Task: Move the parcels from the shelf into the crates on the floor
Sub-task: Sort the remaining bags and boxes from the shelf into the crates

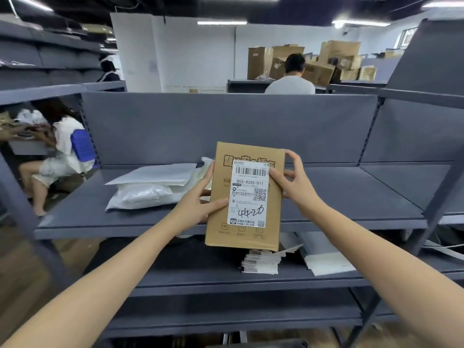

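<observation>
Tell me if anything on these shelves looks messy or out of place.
Nothing looks damaged; the cardboard box in the left hand and right hand seems intact. On the lower shelf, the paper slips lie loosely fanned and the white sheets beside them sit askew.

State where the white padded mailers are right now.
In the head view the white padded mailers lie left of centre on the grey shelf, just left of the cardboard parcel gripped by the left hand and the right hand.
</observation>
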Demonstrator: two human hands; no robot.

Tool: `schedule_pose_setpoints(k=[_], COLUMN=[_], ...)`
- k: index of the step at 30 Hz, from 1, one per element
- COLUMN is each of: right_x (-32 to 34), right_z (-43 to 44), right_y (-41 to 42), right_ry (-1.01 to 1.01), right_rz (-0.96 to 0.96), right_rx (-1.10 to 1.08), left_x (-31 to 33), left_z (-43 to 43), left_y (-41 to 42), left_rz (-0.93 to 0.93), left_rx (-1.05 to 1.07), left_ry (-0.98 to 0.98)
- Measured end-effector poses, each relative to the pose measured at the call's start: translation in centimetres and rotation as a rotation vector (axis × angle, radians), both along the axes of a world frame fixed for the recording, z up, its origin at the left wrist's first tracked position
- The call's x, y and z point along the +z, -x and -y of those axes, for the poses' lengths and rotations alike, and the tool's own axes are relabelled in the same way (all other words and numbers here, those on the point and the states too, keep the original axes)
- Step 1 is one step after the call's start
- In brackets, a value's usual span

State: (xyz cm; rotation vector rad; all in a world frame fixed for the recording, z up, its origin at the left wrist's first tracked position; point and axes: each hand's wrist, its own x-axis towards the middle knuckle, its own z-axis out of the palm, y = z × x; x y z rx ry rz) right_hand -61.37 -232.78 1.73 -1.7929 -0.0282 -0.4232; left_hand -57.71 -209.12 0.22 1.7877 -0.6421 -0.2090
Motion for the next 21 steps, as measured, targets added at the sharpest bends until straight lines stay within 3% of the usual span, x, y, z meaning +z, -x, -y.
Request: schedule_pose_setpoints(k=[8,13,18,21], right_x=[-3.2,-3.9,-3.6,-3.6], right_z=[-3.6,-4.1,-3.6,-2.7], right_y=[1.0,1.0,1.2,2.0], right_ry=[0.162,0.107,0.146,0.201], right_rz=[-0.007,-0.032,-0.074,-0.122], right_rx=[0.182,0.227,0.301,0.38], left_x=[-0.6,-1.8,-0.9,0.4], left_z=[-2.1,-3.2,-5.0,-6.0], left_y=[0.6,1.7,2.4,2.7], left_rz=[-0.009,-0.107,0.177,0.218], left_rx=[0.294,0.349,0.467,0.483], left_ry=[0.129,0.139,-0.136,-0.266])
